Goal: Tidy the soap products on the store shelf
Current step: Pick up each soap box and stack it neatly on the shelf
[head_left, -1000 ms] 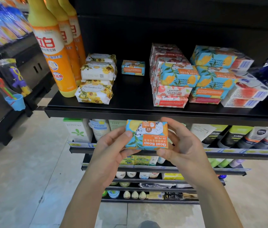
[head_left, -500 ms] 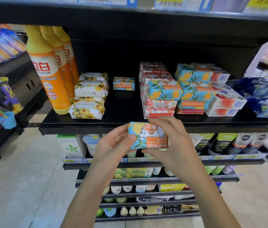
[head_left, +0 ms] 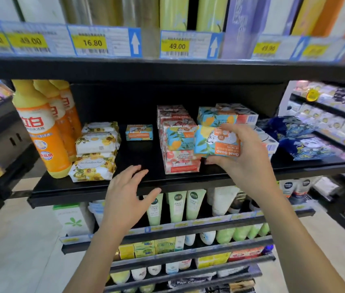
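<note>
My right hand point(head_left: 242, 159) grips a blue-and-orange Goat Soap box point(head_left: 216, 141), upside down, in front of the stacked soap boxes point(head_left: 180, 153) on the black shelf point(head_left: 95, 190). My left hand point(head_left: 126, 194) hovers open over the shelf's front edge, holding nothing. A single blue soap box point(head_left: 139, 132) sits alone further back. A stack of yellow flowered soap packs point(head_left: 95, 151) stands to the left. More blue and white soap boxes point(head_left: 228, 117) are piled behind my right hand, partly hidden by it.
Tall orange detergent bottles point(head_left: 42, 132) stand at the shelf's left end. Dark blue packets point(head_left: 298, 136) lie at its right end. Price tags point(head_left: 92, 42) line the shelf above. Lower shelves hold green tubes point(head_left: 176, 206) and small boxes.
My left hand let go of the Goat Soap box and dropped to the shelf edge. My right hand carried the box up and right toward the stacks. The camera tilted upward.
</note>
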{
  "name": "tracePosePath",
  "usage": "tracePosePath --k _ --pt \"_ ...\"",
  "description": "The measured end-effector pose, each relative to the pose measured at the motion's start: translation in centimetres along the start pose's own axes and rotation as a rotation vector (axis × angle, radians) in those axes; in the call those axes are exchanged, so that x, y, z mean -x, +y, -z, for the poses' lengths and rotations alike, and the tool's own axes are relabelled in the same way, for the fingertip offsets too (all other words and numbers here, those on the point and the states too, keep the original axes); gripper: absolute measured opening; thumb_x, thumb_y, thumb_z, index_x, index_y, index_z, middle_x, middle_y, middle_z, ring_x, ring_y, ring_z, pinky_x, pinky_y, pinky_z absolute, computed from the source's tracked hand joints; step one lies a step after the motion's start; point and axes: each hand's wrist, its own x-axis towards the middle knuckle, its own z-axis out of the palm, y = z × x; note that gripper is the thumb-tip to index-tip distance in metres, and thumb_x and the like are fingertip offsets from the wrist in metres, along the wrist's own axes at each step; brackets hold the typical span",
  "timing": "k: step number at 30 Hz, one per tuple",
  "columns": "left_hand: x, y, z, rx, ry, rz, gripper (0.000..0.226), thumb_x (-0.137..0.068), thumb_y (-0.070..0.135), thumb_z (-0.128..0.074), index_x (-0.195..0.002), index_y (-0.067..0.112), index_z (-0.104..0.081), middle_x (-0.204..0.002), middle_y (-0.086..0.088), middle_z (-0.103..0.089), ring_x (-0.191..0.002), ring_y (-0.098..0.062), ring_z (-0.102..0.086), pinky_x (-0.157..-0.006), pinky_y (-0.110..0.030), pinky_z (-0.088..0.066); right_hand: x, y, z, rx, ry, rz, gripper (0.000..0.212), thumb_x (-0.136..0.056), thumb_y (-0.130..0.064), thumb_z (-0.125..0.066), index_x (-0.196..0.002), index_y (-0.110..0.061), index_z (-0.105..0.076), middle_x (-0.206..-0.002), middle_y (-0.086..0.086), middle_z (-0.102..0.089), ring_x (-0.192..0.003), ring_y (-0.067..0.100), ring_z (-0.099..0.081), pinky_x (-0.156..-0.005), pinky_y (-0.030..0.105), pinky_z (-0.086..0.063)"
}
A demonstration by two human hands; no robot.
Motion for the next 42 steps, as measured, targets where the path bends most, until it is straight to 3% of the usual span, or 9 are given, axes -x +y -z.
tracePosePath --k 3,11,15,22,25,28,32,36,42 --pt "-0.2 -0.1 -0.9 -0.112 -0.004 -0.022 0.065 -0.086 0.060 -0.071 -0.138 0.022 -0.065 -0.147 0.001 -0.058 -0.139 -0.020 -0.050 -0.118 -0.043 -0.032 -2.2 0.8 1.5 0.022 0.029 -0.034 0.074 -0.074 -0.024 -0.092 -0.137 -0.026 -0.054 -0.129 -0.011 -0.051 -0.127 0.017 -0.052 -0.107 0.044 -0.048" --pt "-0.1 0.2 -1.2 -0.084 0.013 0.015 0.062 -0.086 0.055 -0.073 -0.137 0.023 -0.065 -0.147 0.003 -0.059 -0.141 -0.018 -0.049 -0.119 -0.039 -0.027 -5.9 2.6 2.9 0.110 -0.081 -0.089 0.071 -0.077 -0.029 -0.089 -0.141 -0.019 -0.057 -0.138 -0.001 -0.051 -0.126 0.022 -0.055 -0.101 0.050 -0.053" --pt "-0.1 0.1 -1.4 -0.070 0.026 0.017 0.062 -0.086 0.055 -0.074 -0.137 0.022 -0.066 -0.146 0.002 -0.059 -0.140 -0.017 -0.050 -0.119 -0.039 -0.028 -6.7 2.8 2.7 0.085 -0.036 -0.126 0.081 -0.075 -0.027 -0.090 -0.146 -0.018 -0.052 -0.143 0.002 -0.047 -0.128 0.020 -0.053 -0.105 0.044 -0.052" --pt "0.1 0.0 -1.6 -0.060 0.054 0.007 0.071 -0.084 0.070 -0.054 -0.136 0.022 -0.066 -0.144 0.003 -0.061 -0.139 -0.016 -0.051 -0.118 -0.035 -0.025 -7.3 3.3 2.2 -0.016 -0.059 -0.174 0.094 -0.076 -0.025 -0.089 -0.155 -0.022 -0.037 -0.153 0.002 -0.041 -0.136 0.019 -0.049 -0.110 0.046 -0.049" --pt "0.2 0.0 -1.6 -0.068 0.058 -0.002 0.075 -0.084 0.074 -0.048 -0.135 0.022 -0.067 -0.144 0.003 -0.061 -0.139 -0.017 -0.052 -0.118 -0.035 -0.025 -7.3 3.4 2.2 0.000 -0.087 -0.155 0.093 -0.079 -0.027 -0.087 -0.156 -0.023 -0.034 -0.154 0.001 -0.042 -0.136 0.019 -0.049 -0.110 0.048 -0.049" --pt "0.2 0.1 -1.7 -0.062 0.058 -0.001 0.069 -0.087 0.070 -0.061 -0.135 0.021 -0.067 -0.143 0.002 -0.062 -0.138 -0.018 -0.052 -0.117 -0.035 -0.026 -7.0 3.0 2.2 0.060 -0.078 -0.118 0.090 -0.081 -0.032 -0.085 -0.156 -0.023 -0.035 -0.155 0.000 -0.040 -0.138 0.018 -0.046 -0.111 0.040 -0.047" --pt "0.1 0.2 -1.6 -0.057 0.060 0.002 0.065 -0.087 0.067 -0.063 -0.134 0.023 -0.068 -0.143 0.004 -0.062 -0.138 -0.016 -0.052 -0.117 -0.035 -0.028 -6.3 0.6 1.6 0.152 -0.057 0.088 0.080 -0.085 -0.035 -0.081 -0.153 -0.020 -0.041 -0.155 0.001 -0.040 -0.145 0.018 -0.038 -0.118 0.037 -0.036" --pt "-0.4 0.0 -0.9 -0.034 0.043 0.003 0.065 -0.082 0.065 -0.069 -0.135 0.027 -0.067 -0.145 0.009 -0.059 -0.140 -0.011 -0.049 -0.116 -0.030 -0.028 -7.5 -3.4 -0.8 0.205 -0.225 0.276 0.068 -0.089 -0.037 -0.077 -0.148 -0.019 -0.050 -0.148 0.001 -0.049 -0.138 0.016 -0.044 -0.111 0.021 -0.029" --pt "-1.0 -0.6 0.3 0.049 0.020 0.016 0.062 -0.079 0.064 -0.075 -0.134 0.039 -0.065 -0.147 0.022 -0.052 -0.141 0.002 -0.040 -0.112 -0.021 -0.030 -14.2 -7.7 -8.3 0.343 -0.688 0.363 0.066 -0.089 -0.037 -0.078 -0.146 -0.019 -0.052 -0.143 0.000 -0.056 -0.132 0.018 -0.052 -0.106 0.026 -0.039"
